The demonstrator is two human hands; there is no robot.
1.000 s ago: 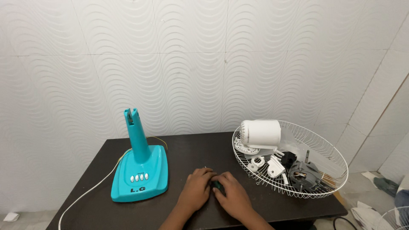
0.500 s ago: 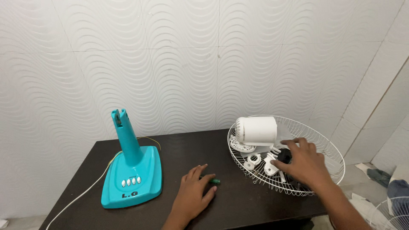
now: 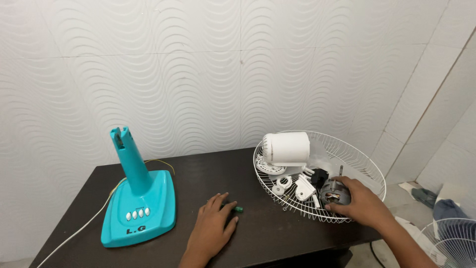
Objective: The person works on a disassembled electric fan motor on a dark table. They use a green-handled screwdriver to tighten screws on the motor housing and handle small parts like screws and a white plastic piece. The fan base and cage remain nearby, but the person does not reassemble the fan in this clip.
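Your left hand (image 3: pixel 212 229) lies palm down on the dark wooden bench (image 3: pixel 198 173), fingers loosely spread and gripping nothing; its fingertips touch a small green-tipped tool (image 3: pixel 235 209), possibly a screwdriver, though too little of it shows to be sure. Take the round white wire fan guard (image 3: pixel 367 166) as your landmark: it sits like a bowl at the bench's right end, and the green-tipped tool lies just to its left. Your right hand (image 3: pixel 362 203) reaches into the guard at its near right side, fingers curled over a grey metal fan motor (image 3: pixel 333 194) with a thin shaft; the hand rests on the motor, and you cannot tell whether the grip has closed around it. Inside the guard, toward its far left, lies a white plastic cylindrical motor housing (image 3: pixel 287 148). Between that housing and the motor sit small white plastic brackets (image 3: pixel 302 188) and a black plastic piece (image 3: pixel 319 176). Well to the left of the guard stands a turquoise plastic fan base (image 3: pixel 140 208) with an upright neck and a row of white buttons, a white cord (image 3: pixel 74 235) trailing off its left side.
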